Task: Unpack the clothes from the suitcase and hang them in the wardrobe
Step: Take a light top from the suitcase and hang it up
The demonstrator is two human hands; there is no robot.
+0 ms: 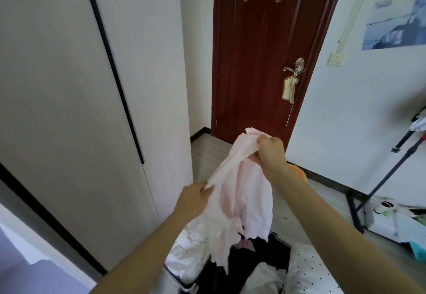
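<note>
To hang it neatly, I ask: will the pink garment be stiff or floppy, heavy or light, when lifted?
Probably floppy: the pink garment sags in folds between left hand and right hand. Likely light: two fingertip grips carry it. Its hem may snag in the suitcase.

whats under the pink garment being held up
The open suitcase, with white clothes and dark fabric in it. The pink garment, gripped by the left hand and right hand, hangs over the middle, so what lies beneath its hem is hidden.
</note>
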